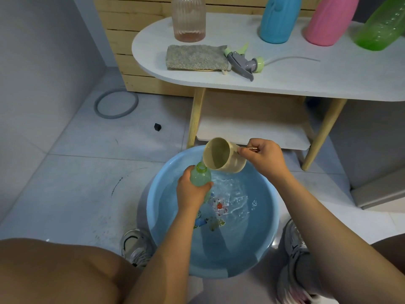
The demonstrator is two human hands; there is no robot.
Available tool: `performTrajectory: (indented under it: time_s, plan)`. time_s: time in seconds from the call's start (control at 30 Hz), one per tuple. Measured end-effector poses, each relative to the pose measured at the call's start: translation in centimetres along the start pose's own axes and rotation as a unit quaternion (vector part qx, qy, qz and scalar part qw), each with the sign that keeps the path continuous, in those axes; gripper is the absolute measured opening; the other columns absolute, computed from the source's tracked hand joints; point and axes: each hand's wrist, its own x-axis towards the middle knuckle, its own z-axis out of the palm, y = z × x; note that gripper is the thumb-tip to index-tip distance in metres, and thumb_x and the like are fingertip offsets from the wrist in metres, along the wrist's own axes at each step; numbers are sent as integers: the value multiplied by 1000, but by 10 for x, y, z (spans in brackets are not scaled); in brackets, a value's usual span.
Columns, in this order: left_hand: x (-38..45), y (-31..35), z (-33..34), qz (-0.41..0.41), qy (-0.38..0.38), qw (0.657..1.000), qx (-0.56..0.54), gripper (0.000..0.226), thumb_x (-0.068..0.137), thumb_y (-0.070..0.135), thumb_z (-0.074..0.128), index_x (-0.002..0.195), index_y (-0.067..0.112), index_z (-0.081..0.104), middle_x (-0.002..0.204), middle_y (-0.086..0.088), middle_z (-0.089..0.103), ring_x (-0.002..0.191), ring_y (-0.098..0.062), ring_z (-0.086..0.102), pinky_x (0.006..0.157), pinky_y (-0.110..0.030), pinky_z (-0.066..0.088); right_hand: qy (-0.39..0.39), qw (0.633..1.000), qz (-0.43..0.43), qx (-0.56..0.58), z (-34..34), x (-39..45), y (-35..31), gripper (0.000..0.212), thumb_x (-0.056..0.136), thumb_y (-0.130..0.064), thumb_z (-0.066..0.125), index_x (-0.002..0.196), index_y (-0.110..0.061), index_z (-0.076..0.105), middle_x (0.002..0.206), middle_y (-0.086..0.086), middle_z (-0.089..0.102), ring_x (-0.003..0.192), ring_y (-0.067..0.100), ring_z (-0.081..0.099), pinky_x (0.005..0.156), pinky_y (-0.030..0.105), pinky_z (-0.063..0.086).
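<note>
Two grey-and-white sneakers [136, 246] stand on the pale tiled floor [87, 172], one at each side of a round light-blue plastic basin [153, 218] that holds rippled water, with small coloured shapes showing at its bottom. Over the far half of the basin, the left hand [191, 194] wraps its fingers and thumb round the body of a small green translucent plastic bottle [200, 175], which stands nearly upright with its open neck on top. The right hand [263, 157] pinches the handle of a beige plastic mug [221, 156], tipped on its side so that its rim sits just above the bottle's mouth.

Beyond them stands a white oval desk [285, 77] on wooden legs. On it lie a grey fluffy cloth [195, 57] and, touching it, a grey-and-green spray trigger head [243, 62] with its tube. Further back stand a clear ribbed pinkish bottle [188, 18], a blue bottle [278, 20], a pink bottle [328, 23] and a large green bottle [381, 29].
</note>
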Motion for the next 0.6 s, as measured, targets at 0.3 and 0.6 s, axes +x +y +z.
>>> performTrajectory:
  time_s: [0.3,0.6]
  plan:
    - [1,0,0,-10,3,1000,-5,58,73,22,79,124,25,51,106,11,51,94,-11,48,77,-25,41,12,998,-32,-46,-5,-1,-8,29,80,-18,67,59,-3,54,51,1,40,52,12,34,48,24,24]
    - [-1,0,1,-1,0,1000,-1,53,72,23,81,117,28,52,98,17,51,92,-8,47,78,-23,38,34,991,-77,-99,-5,-1,-16,33,80,-19,69,55,-8,49,54,0,37,55,10,35,48,13,27]
